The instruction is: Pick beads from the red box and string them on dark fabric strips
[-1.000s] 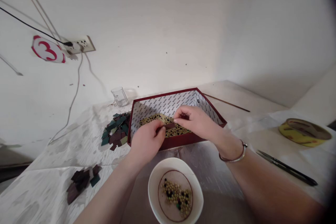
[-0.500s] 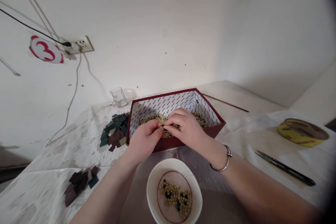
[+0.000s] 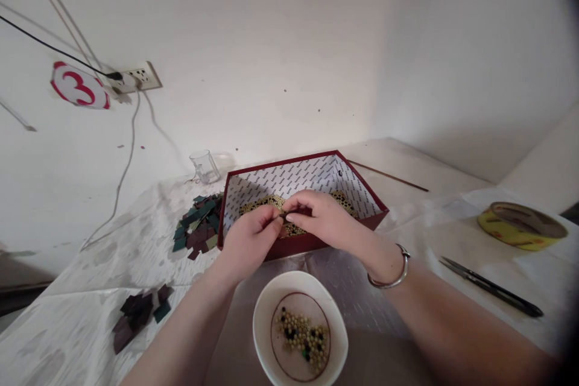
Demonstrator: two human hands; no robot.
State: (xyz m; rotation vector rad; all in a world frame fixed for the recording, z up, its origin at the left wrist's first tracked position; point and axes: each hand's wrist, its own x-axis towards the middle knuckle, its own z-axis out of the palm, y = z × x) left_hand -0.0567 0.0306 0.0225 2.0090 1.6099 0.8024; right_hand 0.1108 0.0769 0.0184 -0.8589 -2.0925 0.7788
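My left hand (image 3: pixel 251 240) is over the front wall of a dark red box (image 3: pixel 294 246), thumb and index finger pinched together. Against its fingertips my right hand (image 3: pixel 324 216), a metal bangle on its wrist, closes its bent fingers. Whatever is between the fingertips is small and dark, too small to name. Inside the box lie many pale yellow and black beads (image 3: pixel 342 201), partly covered by my hands. Nearer to me stands a white bowl (image 3: pixel 263 329) holding more pale and black beads (image 3: pixel 296 332) and a green bit.
Dark green and maroon flat pieces (image 3: pixel 199 223) lie left of the box, with a smaller pile (image 3: pixel 138 312) nearer me. A glass mug (image 3: pixel 205 167) stands behind. On the right are a thin stick (image 3: pixel 389 175), a yellow tape roll (image 3: pixel 515 234) and black-handled scissors or tweezers (image 3: pixel 493 289).
My right hand has shifted slightly to the right and its fingers have curled in more. My left hand stays nearly where it was.
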